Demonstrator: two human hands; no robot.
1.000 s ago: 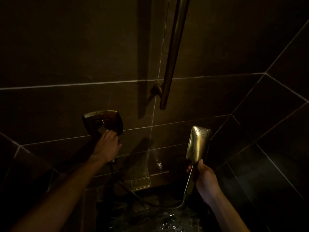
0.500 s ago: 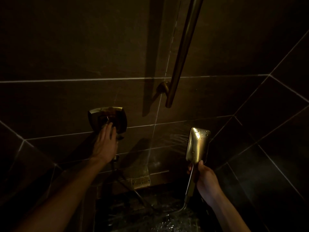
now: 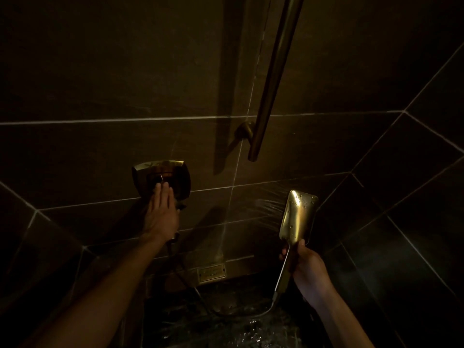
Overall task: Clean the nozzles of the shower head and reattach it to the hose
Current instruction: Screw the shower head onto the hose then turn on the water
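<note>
A brass rectangular shower head point(image 3: 298, 217) stands upright at the right, wet with drops, and sprays thin jets of water leftward onto the wall. My right hand point(image 3: 307, 270) grips its handle from below. The hose point(image 3: 266, 311) runs from the handle's lower end down and left across the wet floor. My left hand point(image 3: 162, 212) reaches up with straight fingers, and its fingertips touch the lever of the brass square valve plate point(image 3: 175, 172) on the wall.
A brass slide bar point(image 3: 273, 79) runs up the dark tiled wall above the shower head, fixed by a round bracket point(image 3: 244, 130). A small brass plate point(image 3: 211, 273) sits low on the wall. The dark stone floor point(image 3: 226, 327) is wet.
My left hand went from curled on the valve to straight fingers on the lever. Water jets now spray from the shower head onto the wall. The camera tilted slightly.
</note>
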